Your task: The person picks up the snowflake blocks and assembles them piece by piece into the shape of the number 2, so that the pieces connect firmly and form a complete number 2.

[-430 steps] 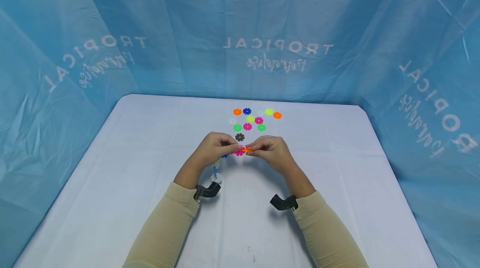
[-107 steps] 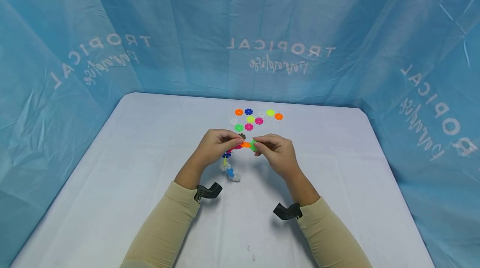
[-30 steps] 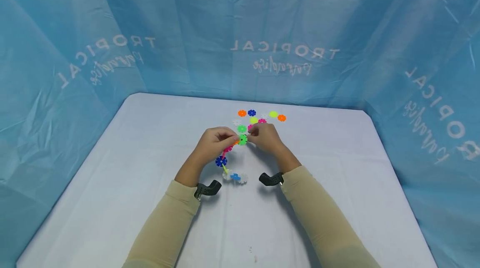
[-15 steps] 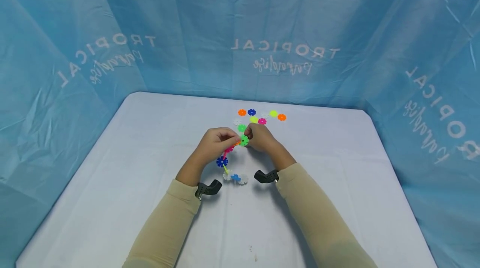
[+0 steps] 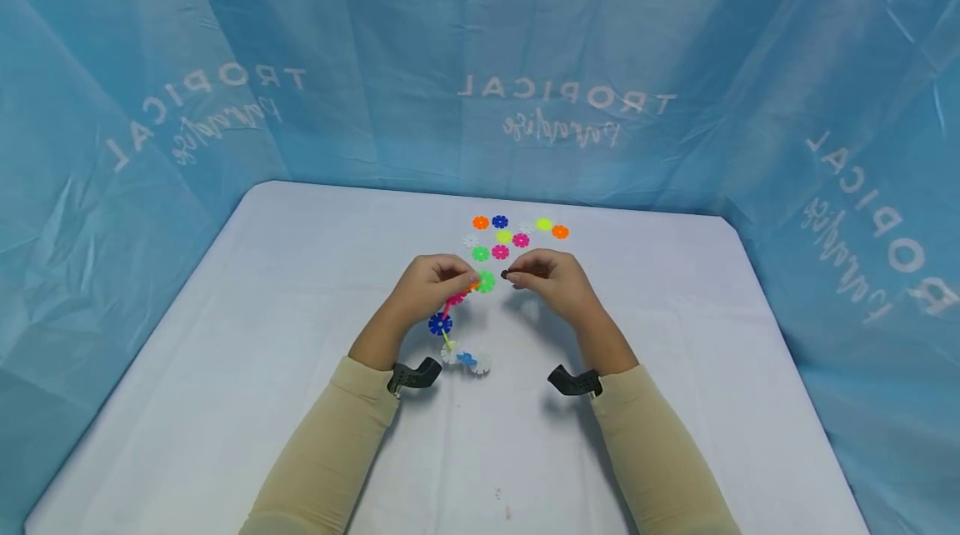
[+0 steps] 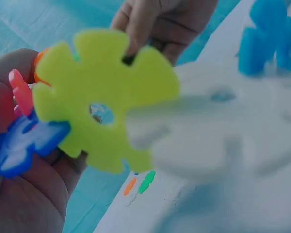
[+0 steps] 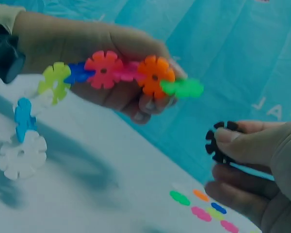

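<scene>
A chain of interlocking plastic discs hangs from my left hand (image 5: 435, 287), which pinches it near its orange disc (image 7: 156, 76). A green disc (image 5: 486, 282) forms the upper end, just past my left fingertips. Down the chain come pink discs (image 7: 104, 70), a dark blue disc (image 5: 440, 323), a yellow disc (image 6: 106, 97), a white one, a light blue disc (image 7: 24, 119) and a white disc (image 7: 23, 154) at the lower end. My right hand (image 5: 553, 281) pinches a black notched disc (image 7: 223, 141) between thumb and fingers, a short gap to the right of the green disc.
Loose discs lie flat on the white table (image 5: 637, 293) beyond my hands, among them a green disc (image 5: 481, 253), a pink disc (image 5: 500, 252), a dark blue disc (image 5: 500, 222) and an orange disc (image 5: 560, 232). Blue curtains (image 5: 480, 35) surround the table's back and sides.
The green disc has joined the chain's end. My right hand has picked up the black disc from the table and drawn back rightward with it. My left hand has kept its grip on the chain.
</scene>
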Available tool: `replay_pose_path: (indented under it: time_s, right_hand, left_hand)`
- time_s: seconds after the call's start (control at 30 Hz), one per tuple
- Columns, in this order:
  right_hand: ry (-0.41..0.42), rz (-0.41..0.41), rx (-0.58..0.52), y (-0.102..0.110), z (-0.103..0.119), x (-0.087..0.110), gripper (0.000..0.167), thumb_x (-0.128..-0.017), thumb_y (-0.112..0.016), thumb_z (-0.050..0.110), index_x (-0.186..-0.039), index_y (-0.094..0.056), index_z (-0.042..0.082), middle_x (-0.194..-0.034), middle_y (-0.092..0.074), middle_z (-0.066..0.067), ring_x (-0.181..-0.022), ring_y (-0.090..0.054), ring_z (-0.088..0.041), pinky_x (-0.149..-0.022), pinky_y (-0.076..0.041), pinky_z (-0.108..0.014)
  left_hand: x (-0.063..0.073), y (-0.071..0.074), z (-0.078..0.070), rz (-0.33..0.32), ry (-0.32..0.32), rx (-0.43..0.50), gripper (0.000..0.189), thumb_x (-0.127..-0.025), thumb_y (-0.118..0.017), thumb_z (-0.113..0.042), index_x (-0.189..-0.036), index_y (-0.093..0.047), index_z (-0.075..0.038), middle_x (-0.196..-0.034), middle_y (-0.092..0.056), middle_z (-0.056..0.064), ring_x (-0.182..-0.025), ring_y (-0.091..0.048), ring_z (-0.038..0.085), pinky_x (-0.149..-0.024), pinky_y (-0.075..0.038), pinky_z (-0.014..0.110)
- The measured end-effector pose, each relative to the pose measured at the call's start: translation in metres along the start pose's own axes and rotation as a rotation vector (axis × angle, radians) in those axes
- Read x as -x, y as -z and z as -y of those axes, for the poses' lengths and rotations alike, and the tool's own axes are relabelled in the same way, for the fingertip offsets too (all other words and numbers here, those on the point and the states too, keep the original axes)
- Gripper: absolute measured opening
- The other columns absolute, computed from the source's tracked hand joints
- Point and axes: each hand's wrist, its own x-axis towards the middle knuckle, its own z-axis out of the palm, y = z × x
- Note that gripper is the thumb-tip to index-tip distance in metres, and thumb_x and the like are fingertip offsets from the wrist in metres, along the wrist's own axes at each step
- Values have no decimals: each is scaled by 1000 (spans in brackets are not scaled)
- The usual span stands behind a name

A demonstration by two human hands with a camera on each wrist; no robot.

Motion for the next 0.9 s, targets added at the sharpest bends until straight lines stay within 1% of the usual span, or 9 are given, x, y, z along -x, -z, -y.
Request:
replay_pose_path:
  time_s: [0.1,0.2,0.27,0.43,0.57,0.63,0.73,0.83,0.9]
  right_hand:
    - [89,17,-40,0,6,7,10,-95,-79,5,-105,-79,7,-103,-77,-8,-94,-74,-31,-87,-60,-36]
    - [175,26,-48,-1,9,13,12,-95,-79,2,-106,-79,5,-103,-77,-8,-94,-74,-28,-87,-60,-37]
    - [218,19,-43,-3,10,16,12,-95,-79,1,-106,-79,5,-103,-77,-7,-94,-74,-27,-86,-60,-37]
    - [263,-12,-15,-7,12,19,15,-92,-80,-1,-106,-80,5,-103,-76,-5,-94,-73,-25,-85,-60,-33]
    - [300,-15,12,-9,17,20,18,-89,-79,-10,-105,-79,-1,-103,-75,-11,-93,-72,-28,-83,-60,-31]
    - [329,-11,28,-10,24,22,18,-88,-78,-15,-103,-78,-6,-102,-74,-15,-92,-72,-30,-82,-61,-32]
    - [372,-6,66,-11,38,25,17,-85,-78,-19,-99,-78,-9,-98,-74,-19,-90,-71,-32,-81,-61,-31]
    - [422,-6,112,-12,50,29,16,-83,-79,-19,-95,-79,-8,-92,-74,-18,-87,-71,-29,-80,-60,-29]
    - [452,-7,134,-12,52,30,17,-81,-81,-20,-94,-80,-8,-89,-74,-17,-85,-71,-28,-79,-60,-27]
  left_hand:
    - [1,-1,-1,7,13,-1,14,-101,-76,-24,-97,-80,-11,-92,-74,2,-78,-64,27,-68,-57,35]
    - [1,-2,-1,11,30,-3,15,-101,-76,-25,-97,-80,-11,-92,-74,2,-78,-64,27,-69,-57,34]
    - [1,-2,-1,15,34,-4,15,-100,-76,-25,-97,-81,-11,-92,-74,1,-79,-64,27,-69,-57,34]
    - [1,-2,-2,31,19,0,16,-101,-76,-25,-97,-81,-10,-91,-74,2,-77,-63,27,-67,-56,34]
    - [1,-1,-2,44,-6,13,16,-101,-75,-24,-96,-81,-10,-90,-74,2,-75,-62,26,-65,-55,33]
    - [1,-1,-2,53,-19,21,15,-101,-75,-23,-95,-81,-10,-89,-74,3,-74,-62,25,-64,-55,32]
    - [1,0,-2,71,-30,29,13,-100,-76,-22,-94,-81,-10,-88,-74,3,-73,-62,25,-65,-55,31]
    - [1,1,-2,92,-34,39,11,-100,-76,-19,-95,-81,-10,-89,-74,3,-74,-62,25,-66,-56,31]
    - [2,1,-2,106,-35,49,10,-100,-76,-18,-95,-80,-10,-90,-74,4,-75,-62,26,-68,-56,31]
